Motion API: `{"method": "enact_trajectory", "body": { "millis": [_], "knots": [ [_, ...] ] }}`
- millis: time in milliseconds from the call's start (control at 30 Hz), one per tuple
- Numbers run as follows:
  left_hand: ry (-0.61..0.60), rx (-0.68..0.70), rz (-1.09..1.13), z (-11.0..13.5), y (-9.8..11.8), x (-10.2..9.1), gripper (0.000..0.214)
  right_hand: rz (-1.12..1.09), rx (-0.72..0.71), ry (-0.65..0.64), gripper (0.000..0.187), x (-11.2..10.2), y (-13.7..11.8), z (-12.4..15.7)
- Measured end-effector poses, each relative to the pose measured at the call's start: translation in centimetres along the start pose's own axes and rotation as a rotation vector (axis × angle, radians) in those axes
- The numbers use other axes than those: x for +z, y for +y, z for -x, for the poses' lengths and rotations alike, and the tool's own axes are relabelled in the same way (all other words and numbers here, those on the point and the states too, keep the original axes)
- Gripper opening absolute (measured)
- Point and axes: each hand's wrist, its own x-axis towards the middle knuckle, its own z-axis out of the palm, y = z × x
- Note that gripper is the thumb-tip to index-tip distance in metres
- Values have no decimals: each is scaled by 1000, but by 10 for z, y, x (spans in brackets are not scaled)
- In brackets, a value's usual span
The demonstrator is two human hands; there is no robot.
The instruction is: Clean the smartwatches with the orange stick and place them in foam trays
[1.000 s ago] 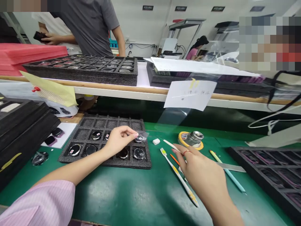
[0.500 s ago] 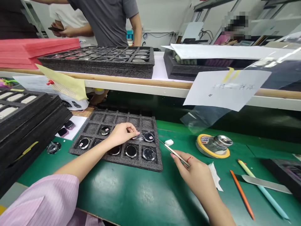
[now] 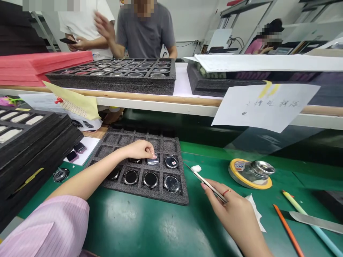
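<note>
My left hand [image 3: 139, 149] reaches over the black foam tray [image 3: 107, 147], thumb and fingertips pinched at a small piece of clear plastic film [image 3: 153, 161] over one compartment. What lies under the film is hard to make out. To its right a round watch face [image 3: 171, 162] with a small white-and-red sticker sits in its compartment. Several more round watch faces [image 3: 150, 180] fill the front row. My right hand [image 3: 235, 208] grips a pair of tweezers [image 3: 205, 180], tips pointing toward the tray's right edge and touching nothing visible.
Right of the tray lie a white pad [image 3: 196, 168], a tape roll with a glass jar [image 3: 259, 171], an orange stick [image 3: 288, 228] and a metal blade [image 3: 313, 219]. Stacked foam trays [image 3: 40, 142] stand left. A shelf [image 3: 193, 105] crosses above; people are behind it.
The film has moved slightly left and down from beside the stickered watch face, with my left hand. The tweezers have drawn back from that watch face. The view has shifted slightly.
</note>
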Motion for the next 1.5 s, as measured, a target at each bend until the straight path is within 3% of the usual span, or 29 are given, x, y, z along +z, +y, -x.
{"method": "enact_trajectory", "body": {
  "millis": [200,467,567,733,867,933,1067,1200,1300,1367,1433,1500],
  "knots": [
    [79,45,-74,4,2,5,17,3,36,-37,39,-1,-2,-2],
    [154,82,-195,7,-2,9,16,24,62,-32,38,5,5,2],
    [242,84,-305,14,2,17,14,8,74,-42,38,5,3,1],
    [415,146,-469,45,14,43,44,-18,91,-106,36,-4,6,-2],
    [254,322,-613,70,9,61,66,-5,162,-67,38,-11,12,-1],
    [180,344,-678,73,4,62,75,7,205,12,38,-13,14,-1],
    [161,322,-699,64,2,55,68,16,297,149,42,-21,13,-1],
    [196,357,-731,59,4,55,74,17,412,145,43,-33,15,-2],
    [208,312,-757,57,18,58,78,74,441,137,43,-39,21,-3],
    [232,253,-703,50,39,56,72,97,444,124,42,-41,26,-4],
    [281,252,-529,37,69,52,63,95,450,121,42,-41,30,-5],
    [304,358,-231,18,103,50,66,86,454,121,42,-40,32,-6]
  ]
}}
